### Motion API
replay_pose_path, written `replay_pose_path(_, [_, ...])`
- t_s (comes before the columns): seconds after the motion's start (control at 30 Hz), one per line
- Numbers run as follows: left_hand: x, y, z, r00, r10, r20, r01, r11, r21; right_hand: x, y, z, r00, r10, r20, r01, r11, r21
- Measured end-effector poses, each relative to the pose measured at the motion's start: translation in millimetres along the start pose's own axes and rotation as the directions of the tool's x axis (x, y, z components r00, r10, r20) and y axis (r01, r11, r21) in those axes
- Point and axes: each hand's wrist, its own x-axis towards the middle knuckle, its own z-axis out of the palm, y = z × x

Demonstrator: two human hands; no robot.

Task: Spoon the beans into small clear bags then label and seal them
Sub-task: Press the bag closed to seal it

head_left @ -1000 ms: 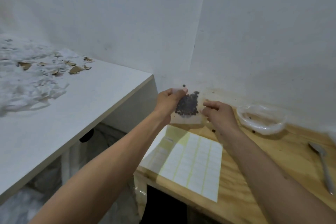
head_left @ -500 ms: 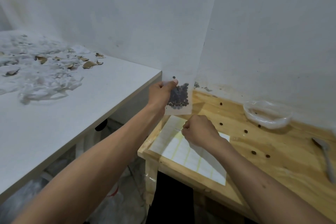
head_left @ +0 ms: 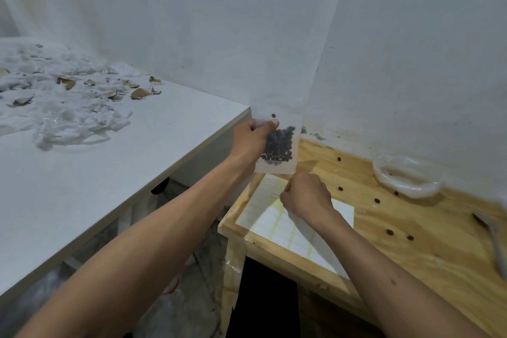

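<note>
The left hand pinched the bag of beans upright above the table's corner; the right hand was curled on the label sheet, its grip hidden. Tilting the bag risked spilling beans, if unsealed.

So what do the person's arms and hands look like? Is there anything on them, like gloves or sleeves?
Nothing is worn that shows. The left hand and right hand are bare: no gloves, rings, watch or bracelets. Both forearms are bare too, with no sleeve reaching into view. The left hand's thumbnail looks short and unpainted. The right forearm has a few small marks near the bottom of the picture.
</note>
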Motion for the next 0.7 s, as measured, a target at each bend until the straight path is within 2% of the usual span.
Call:
replay_pose_path(0.17, [-2.9, -1.1, 1.3, 1.0, -0.01, 0.006, 0.01, 1.0, -0.009, 0.4, -6.4, -4.7, 0.998, 0.042, 0.036, -0.042, 0.999, 0.002])
replay_pose_path(0.4, [-4.2, -1.9, 1.3, 1.0, -0.009, 0.013, 0.01, 1.0, -0.015, 10.0, -2.5, -12.7, 0.977, 0.126, 0.172, -0.147, 0.982, 0.118])
replay_pose_path(0.5, [-4.3, -2.5, -0.4, 1.0, -0.011, 0.018, 0.011, 1.0, -0.017, 9.3, 3.3, -10.1, 0.983, 0.127, 0.13, -0.148, 0.975, 0.165])
replay_pose_path(0.6, [-5.8, -2.2, -1.0, 1.0, -0.012, 0.008, 0.012, 1.0, -0.019, 7.4, 3.4, -3.3, 0.993, 0.1, 0.066, -0.108, 0.985, 0.135])
replay_pose_path(0.7, [-6.6, -2.7, 1.3, 1.0, -0.022, 0.002, 0.022, 1.0, -0.019, 8.8, 1.5, -3.8, 0.988, 0.114, 0.101, -0.126, 0.984, 0.128])
